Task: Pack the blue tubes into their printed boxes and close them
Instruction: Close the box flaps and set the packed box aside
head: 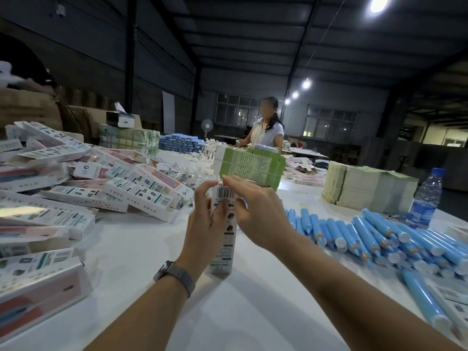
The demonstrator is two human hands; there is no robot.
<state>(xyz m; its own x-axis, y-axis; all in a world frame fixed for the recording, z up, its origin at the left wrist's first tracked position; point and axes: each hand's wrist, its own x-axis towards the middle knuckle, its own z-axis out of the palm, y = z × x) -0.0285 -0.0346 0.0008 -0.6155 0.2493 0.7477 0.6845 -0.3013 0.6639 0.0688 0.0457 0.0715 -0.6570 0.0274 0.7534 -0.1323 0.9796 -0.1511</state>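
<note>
Closing step: left hand (202,221) gripped upright box (222,231), right hand (255,211) pinched its top flap. Next, likely: tuck flap in.

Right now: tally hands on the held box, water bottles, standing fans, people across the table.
Hands on the upright printed box: 2, left hand and right hand
Water bottle: 1
Standing fan: 1
Person across the table: 1
Total: 5
</note>
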